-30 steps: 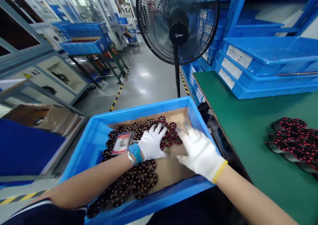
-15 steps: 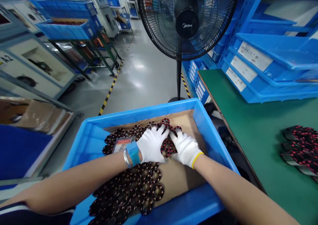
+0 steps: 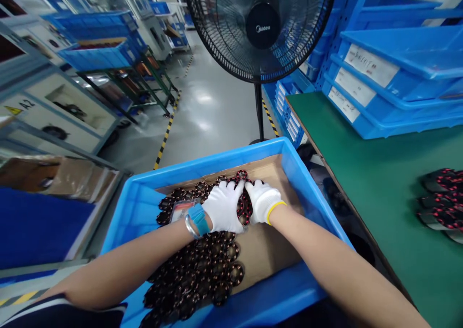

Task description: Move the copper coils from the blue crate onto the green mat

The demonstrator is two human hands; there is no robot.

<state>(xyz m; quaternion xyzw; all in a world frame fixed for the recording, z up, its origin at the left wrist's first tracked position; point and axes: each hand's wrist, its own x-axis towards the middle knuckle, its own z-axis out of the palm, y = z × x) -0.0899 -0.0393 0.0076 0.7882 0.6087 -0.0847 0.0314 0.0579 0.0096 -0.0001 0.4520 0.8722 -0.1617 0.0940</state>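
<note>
Black ring-shaped parts with copper-coloured marks (image 3: 202,260), probably wound cores, stand packed in rows in a blue bin (image 3: 314,188). Both my hands wear white gloves. My left hand (image 3: 222,207) is curved around the left side of a cluster of black rings with pink-red marks (image 3: 245,207), fingers at its far end and thumb at its near end. Against the cluster's right side, my right hand (image 3: 262,200) is closed in the same way. My fingertips almost meet at the far end. Beside my left wrist, a clear-covered card (image 3: 181,209) lies on the rings.
Brown cardboard (image 3: 267,251) lines the bin floor. Beyond the bin stands a black fan (image 3: 262,26). To the right, a green table (image 3: 361,164) carries stacked blue trays (image 3: 390,87) and more pink-marked rings (image 3: 443,198). A cart with blue bins (image 3: 103,53) stands at the left.
My right hand has moved slightly left and drawn in closer to my left hand, around the pink-marked rings. The view has shifted slightly.
</note>
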